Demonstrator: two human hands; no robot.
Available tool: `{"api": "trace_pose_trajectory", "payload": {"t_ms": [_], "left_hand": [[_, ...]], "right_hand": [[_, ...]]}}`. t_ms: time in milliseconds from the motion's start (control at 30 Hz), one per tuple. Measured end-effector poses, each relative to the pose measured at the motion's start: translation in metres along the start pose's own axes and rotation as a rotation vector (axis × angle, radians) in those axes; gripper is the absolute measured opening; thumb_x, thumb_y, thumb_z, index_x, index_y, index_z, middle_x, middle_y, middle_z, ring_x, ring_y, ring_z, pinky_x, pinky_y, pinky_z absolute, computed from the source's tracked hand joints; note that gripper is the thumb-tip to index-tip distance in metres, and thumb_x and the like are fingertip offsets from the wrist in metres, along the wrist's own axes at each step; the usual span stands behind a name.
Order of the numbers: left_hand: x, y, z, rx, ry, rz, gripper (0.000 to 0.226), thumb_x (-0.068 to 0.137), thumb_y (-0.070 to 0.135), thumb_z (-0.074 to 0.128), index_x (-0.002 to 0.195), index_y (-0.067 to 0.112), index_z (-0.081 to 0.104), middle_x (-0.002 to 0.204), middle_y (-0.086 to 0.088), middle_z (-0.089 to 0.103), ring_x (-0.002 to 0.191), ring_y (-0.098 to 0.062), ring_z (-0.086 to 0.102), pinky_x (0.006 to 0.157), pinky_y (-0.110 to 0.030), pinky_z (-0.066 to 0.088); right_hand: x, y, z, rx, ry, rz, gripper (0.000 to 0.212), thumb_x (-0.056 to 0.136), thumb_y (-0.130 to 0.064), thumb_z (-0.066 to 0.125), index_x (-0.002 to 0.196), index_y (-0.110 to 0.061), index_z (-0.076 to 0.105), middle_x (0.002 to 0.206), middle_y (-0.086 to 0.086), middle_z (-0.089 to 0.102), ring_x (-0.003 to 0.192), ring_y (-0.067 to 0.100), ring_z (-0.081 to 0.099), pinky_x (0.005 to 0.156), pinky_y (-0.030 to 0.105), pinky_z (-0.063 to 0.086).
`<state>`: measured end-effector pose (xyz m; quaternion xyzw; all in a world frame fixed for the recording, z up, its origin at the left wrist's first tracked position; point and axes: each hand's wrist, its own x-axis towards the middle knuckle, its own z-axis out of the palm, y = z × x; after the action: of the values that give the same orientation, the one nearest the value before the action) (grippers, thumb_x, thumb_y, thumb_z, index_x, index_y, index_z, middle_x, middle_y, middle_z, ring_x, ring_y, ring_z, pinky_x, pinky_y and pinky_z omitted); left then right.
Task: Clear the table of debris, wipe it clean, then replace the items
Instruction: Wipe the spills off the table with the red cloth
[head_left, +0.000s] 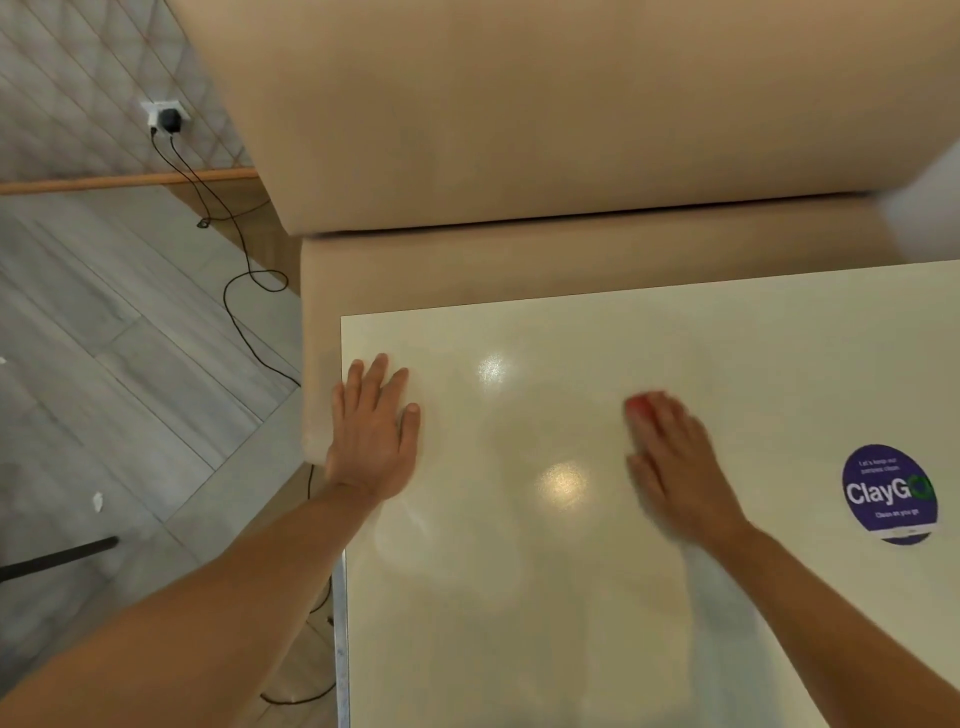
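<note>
wipe step underway: right hand (675, 462) flat, pressing a blurred red cloth (640, 405) mid-worktop (571, 597); left hand (371, 434) flat, fingers released, bracing the left edge. no debris visible; items not yet replaced.

Glossy cream table (571, 597), red cloth (638, 404) on top
</note>
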<state>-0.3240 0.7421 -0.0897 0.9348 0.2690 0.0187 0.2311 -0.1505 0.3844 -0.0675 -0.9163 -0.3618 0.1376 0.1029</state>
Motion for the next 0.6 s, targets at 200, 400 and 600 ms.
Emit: {"api": "trace_pose_trajectory", "payload": {"t_ms": [200, 400, 600], "left_hand": [[-0.001, 0.001, 0.0, 0.009, -0.001, 0.007, 0.055, 0.101, 0.041, 0.029, 0.152, 0.02, 0.039, 0.167, -0.004, 0.021, 0.156, -0.029, 0.006, 0.126, -0.05, 0.005], [-0.002, -0.001, -0.003, -0.022, -0.013, 0.015, 0.058, 0.099, 0.037, 0.033, 0.153, 0.019, 0.039, 0.167, -0.007, 0.021, 0.155, -0.031, 0.007, 0.126, -0.049, 0.004], [-0.009, -0.001, -0.007, -0.063, -0.076, 0.02, 0.053, 0.106, 0.026, 0.039, 0.158, 0.016, 0.032, 0.17, -0.008, 0.01, 0.157, -0.029, -0.003, 0.127, -0.047, -0.001]], "right_hand": [[0.059, -0.09, 0.031, -0.014, 0.106, 0.162, 0.063, 0.103, -0.036, 0.028, 0.162, -0.013, 0.02, 0.169, 0.011, 0.014, 0.156, 0.036, 0.01, 0.119, 0.056, 0.024], [-0.077, -0.215, 0.089, 0.014, -0.032, -0.319, 0.065, 0.105, -0.037, 0.038, 0.163, -0.018, 0.016, 0.171, 0.005, 0.007, 0.157, 0.034, 0.007, 0.123, 0.054, 0.021], [-0.176, -0.137, 0.081, -0.057, -0.146, -0.45, 0.061, 0.106, -0.044, 0.037, 0.162, -0.022, 0.026, 0.17, 0.004, 0.018, 0.155, 0.032, 0.019, 0.116, 0.048, 0.028]]}}
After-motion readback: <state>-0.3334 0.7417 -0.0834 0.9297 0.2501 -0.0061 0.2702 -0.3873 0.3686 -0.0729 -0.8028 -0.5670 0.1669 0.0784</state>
